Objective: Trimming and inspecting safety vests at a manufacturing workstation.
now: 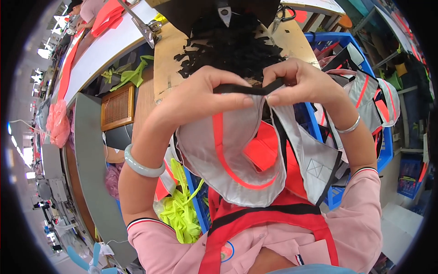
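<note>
A grey-white sewn fabric piece (196, 141) with a neon orange stripe and black edging hangs in front of me. Its black binding strip (239, 89) runs between my two hands. My left hand (210, 93) is closed, pinching the strip between thumb and fingers. Close beside it, my right hand (296, 84) pinches the same strip, the two thumbs nearly meeting. Below, a panel with a stitched crossed square (315, 170) hangs toward my red apron (264, 219). Neon orange fabric (262, 146) shows between the folds.
Beyond my hands, black scraps (232, 45) are heaped on a wooden tabletop (169, 50) under a dark machine. Scissors (285, 16) lie at its far right. Blue baskets (388, 148) hold similar pieces at right; yellow-green strips (180, 214) lie at left. A person (89, 13) works far left.
</note>
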The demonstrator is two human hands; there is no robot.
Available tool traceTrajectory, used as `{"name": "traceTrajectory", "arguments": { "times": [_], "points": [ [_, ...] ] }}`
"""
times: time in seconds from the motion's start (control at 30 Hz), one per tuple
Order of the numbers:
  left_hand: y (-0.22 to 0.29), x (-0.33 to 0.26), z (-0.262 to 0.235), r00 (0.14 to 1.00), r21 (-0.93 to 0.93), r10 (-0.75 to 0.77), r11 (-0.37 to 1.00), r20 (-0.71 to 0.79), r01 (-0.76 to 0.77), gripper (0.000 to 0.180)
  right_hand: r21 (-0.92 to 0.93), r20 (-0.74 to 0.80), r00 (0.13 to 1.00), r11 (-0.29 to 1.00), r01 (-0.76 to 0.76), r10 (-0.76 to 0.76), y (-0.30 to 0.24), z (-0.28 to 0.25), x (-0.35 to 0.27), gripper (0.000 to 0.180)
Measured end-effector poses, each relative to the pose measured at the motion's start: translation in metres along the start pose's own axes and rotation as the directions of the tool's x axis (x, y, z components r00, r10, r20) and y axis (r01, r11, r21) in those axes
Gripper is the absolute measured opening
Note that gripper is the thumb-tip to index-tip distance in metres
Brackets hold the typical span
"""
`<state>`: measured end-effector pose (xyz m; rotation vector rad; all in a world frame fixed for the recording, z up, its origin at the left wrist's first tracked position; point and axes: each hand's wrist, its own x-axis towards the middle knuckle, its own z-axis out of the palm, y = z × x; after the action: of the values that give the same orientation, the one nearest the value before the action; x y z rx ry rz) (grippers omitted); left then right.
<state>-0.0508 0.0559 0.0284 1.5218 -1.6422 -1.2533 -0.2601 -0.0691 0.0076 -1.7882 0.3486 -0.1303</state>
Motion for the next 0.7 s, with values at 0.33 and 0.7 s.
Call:
{"name": "traceTrajectory", "arguments": {
  "times": [0.33,0.7],
  "points": [
    [-0.008,0.012,-0.022,0.982,-0.151,-0.161,0.978,-0.098,0.145,0.037,-0.354,-0.318,0.940,0.935,0.005,-0.126,-0.004,0.001,0.014,0.031],
    [-0.024,0.038,-0.061,0.966,-0.176,-0.202,0.969,-0.163,0.173,0.041,-0.371,-0.298,0.950,0.928,-0.028,-0.091,-0.002,-0.024,0.055,0.030]
  ]
}}
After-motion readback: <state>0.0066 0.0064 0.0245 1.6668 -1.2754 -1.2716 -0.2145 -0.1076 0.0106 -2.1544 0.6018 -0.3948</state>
